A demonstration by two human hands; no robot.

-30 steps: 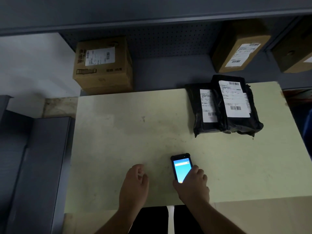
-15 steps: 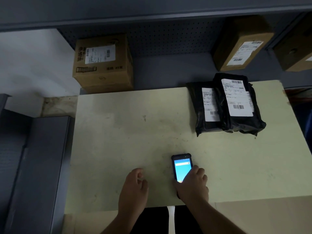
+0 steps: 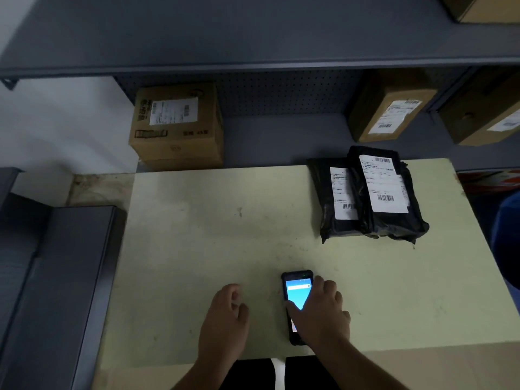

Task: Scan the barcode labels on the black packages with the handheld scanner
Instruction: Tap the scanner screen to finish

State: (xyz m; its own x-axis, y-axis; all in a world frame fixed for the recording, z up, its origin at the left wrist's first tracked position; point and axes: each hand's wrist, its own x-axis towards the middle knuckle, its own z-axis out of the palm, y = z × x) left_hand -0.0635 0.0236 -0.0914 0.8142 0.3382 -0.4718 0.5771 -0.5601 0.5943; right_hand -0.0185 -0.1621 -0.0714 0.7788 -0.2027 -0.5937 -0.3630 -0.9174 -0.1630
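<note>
Two black packages lie at the far right of the pale table (image 3: 197, 249). The right package (image 3: 394, 220) overlaps the left package (image 3: 326, 192), and each shows a white barcode label facing up. A handheld scanner (image 3: 297, 288) with a lit blue screen lies flat near the table's front edge. My right hand (image 3: 320, 313) covers its lower half, thumb on one side and fingers on the other. My left hand (image 3: 225, 316) rests on the table just left of the scanner, fingers loosely curled, holding nothing.
A labelled cardboard box (image 3: 177, 125) stands on the grey shelf behind the table's left end. Two more labelled boxes (image 3: 391, 108) sit on the shelf at the back right. A grey metal unit (image 3: 56, 277) borders the table's left side.
My right hand has closed further around the scanner's sides. The camera view has tilted up a little, so more of the upper shelf shows. The packages have not moved.
</note>
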